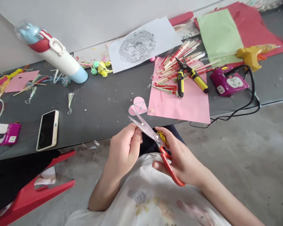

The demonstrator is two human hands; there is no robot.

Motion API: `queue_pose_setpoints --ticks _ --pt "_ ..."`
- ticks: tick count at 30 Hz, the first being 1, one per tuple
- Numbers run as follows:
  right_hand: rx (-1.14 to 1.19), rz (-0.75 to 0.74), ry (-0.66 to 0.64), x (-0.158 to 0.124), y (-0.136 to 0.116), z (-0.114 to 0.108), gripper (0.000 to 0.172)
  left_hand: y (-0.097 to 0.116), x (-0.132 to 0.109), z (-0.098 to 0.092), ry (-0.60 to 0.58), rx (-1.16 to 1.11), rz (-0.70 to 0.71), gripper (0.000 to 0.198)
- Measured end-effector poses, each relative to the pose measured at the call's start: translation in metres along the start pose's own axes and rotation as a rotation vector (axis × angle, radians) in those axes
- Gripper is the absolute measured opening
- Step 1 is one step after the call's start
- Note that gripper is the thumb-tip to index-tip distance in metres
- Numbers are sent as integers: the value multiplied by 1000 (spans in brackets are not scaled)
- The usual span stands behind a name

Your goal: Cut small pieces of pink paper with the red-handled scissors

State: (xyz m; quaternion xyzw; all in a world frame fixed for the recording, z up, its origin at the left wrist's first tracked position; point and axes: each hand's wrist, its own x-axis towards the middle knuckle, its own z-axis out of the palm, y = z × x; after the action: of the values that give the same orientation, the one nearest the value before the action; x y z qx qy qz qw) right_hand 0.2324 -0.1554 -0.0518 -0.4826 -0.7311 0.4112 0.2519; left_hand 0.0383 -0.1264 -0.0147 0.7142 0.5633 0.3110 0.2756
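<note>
your right hand (181, 157) is closed through the red loops of the scissors (155, 138), and the blades run up and to the left from it, their tips ending just short of the pink paper shape (138, 106). that long axis points from your right hand toward the counter (103, 103) edge. your left hand (124, 147) is curled narrow, its fingertips pinched right beside the blades; something small may be held there, but you cannot tell what. the pink paper shape lies just beyond the blade tips, at the near edge of the counter, and your left hand is the nearer of the two to it.

taking the pink paper shape as the mark: the large pink sheet (181, 103) lies just to its right, with the bundle of sticks (179, 62) and the yellow-handled snips (191, 77) on it farther back. the dragon drawing (141, 47) is behind it. the phone (47, 129) is well to its left, and the bottle (56, 53) lies on its side far back and left. the purple box (228, 82) with its black cord and the yellow glue gun (252, 55) sit well to the right. nothing stands between the blades and the shape.
</note>
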Motion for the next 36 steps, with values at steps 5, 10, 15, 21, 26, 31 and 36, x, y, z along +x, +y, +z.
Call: queue_pose_setpoints --ticks 5,10,15,21,26,31,36 --pt "-26 -35 23 1 3 -1 83 -3 1 2 -10 -7 11 25" --pt "1 -24 15 -1 6 1 85 -7 2 2 -24 15 17 20" --pt "54 24 -25 -2 5 4 88 -8 1 1 -37 21 0 19" --pt "104 68 -86 -2 1 4 89 -10 0 1 -35 53 3 22" --pt "125 78 -103 -1 1 5 88 -10 0 2 -47 65 13 23" --pt "110 83 -96 0 3 6 83 -12 0 3 -40 96 36 24" --pt "76 105 -19 3 0 7 69 -14 0 6 6 144 98 23"
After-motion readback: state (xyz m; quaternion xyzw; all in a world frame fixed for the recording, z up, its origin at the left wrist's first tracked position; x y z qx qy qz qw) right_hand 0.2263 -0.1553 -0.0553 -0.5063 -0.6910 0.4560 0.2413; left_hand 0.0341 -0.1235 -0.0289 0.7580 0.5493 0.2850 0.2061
